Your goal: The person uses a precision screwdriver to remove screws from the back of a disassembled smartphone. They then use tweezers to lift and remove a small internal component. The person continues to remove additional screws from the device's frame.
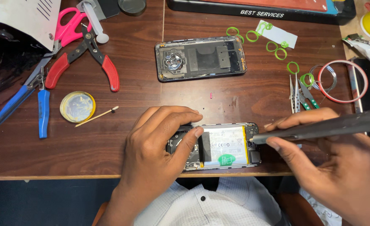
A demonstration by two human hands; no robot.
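An opened phone [229, 146] lies near the table's front edge, its white battery and circuit boards showing. My left hand [160, 146] grips its left end, fingers over the top edge and thumb on the board. My right hand [331, 155] holds a dark grey rod-like tool [319, 127], with its tip at the phone's right end. A detached phone back cover [200, 57] with a round camera ring lies face down farther back, apart from both hands.
Red-handled pliers [84, 58], pink scissors [68, 26] and blue-handled pliers [24, 98] lie at left, beside a small round yellow tub [77, 107] and a cotton swab [97, 116]. Green rings [277, 48], tweezers [301, 94] and a red tape ring [343, 80] lie at right. A black tray [260, 11] lines the back edge.
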